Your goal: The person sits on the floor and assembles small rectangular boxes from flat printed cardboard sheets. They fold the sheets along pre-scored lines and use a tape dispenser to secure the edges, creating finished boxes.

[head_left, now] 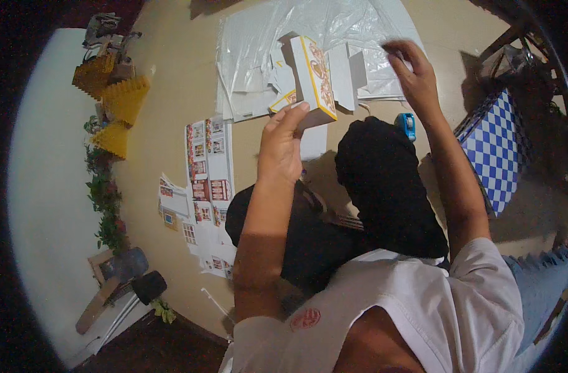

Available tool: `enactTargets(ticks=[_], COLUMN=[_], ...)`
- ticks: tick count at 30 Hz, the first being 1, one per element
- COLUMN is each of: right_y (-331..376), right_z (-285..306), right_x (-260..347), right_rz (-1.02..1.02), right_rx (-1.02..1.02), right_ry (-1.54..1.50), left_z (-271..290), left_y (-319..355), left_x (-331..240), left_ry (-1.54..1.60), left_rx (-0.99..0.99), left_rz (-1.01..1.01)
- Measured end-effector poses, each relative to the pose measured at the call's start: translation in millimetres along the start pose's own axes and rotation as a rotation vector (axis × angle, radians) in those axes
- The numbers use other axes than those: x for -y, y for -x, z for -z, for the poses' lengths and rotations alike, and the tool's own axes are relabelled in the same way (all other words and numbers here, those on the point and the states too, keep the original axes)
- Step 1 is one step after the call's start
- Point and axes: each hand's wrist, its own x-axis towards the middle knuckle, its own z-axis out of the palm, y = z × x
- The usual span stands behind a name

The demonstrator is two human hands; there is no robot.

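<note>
Paper craft laid out on the floor
Printed sheets lie left of the folded paper box; plastic sheet behind it, tape dispenser right.

1 head-worn fisheye camera is looking steeply down from above the person's chest, facing the tan floor ahead of the knees. It is sitting close to the raised forearms, with straight edges bending toward the dark rim.
</note>
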Motion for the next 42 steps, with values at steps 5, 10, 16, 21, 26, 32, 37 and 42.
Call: enactTargets(ticks=[5, 10, 16, 21, 26, 32, 37, 42], right_y=[130, 197, 227, 234, 240, 251, 257, 274], right_z=[31, 38, 38, 30, 26, 30, 32, 34], right_x=[-197, -255, -305, -311, -321, -349, -324, -322], right_rz=[-0.646, -0.961, -1.116, -1.296, -1.274, -1.299, -1.241, -1.24], right_rx=[0.136, 0.073, 0.11, 0.078, 0.032, 0.046, 0.009, -0.045], right_ry=[0.25, 0.3, 0.157, -0.085, -0.173, -0.217, -0.39, -0.409], left_z=[0, -11, -21, -42, -57, -57, -60, -62], left_y=[-15, -8, -23, -23, -25, -30, -22, -23], left_x=[17, 25, 26, 22, 22, 22, 27, 31], left_ry=[0.195, -0.008, -0.161, -0.232, -0.292, -0.263, -0.234, -0.177], left_rx=[-0.024, 0.112, 0.078, 0.094, 0.065, 0.028, 0.021, -0.048], left_rz=[0.07, 0.069, 0.24, 0.251, 0.271, 0.276, 0.074, 0.058])
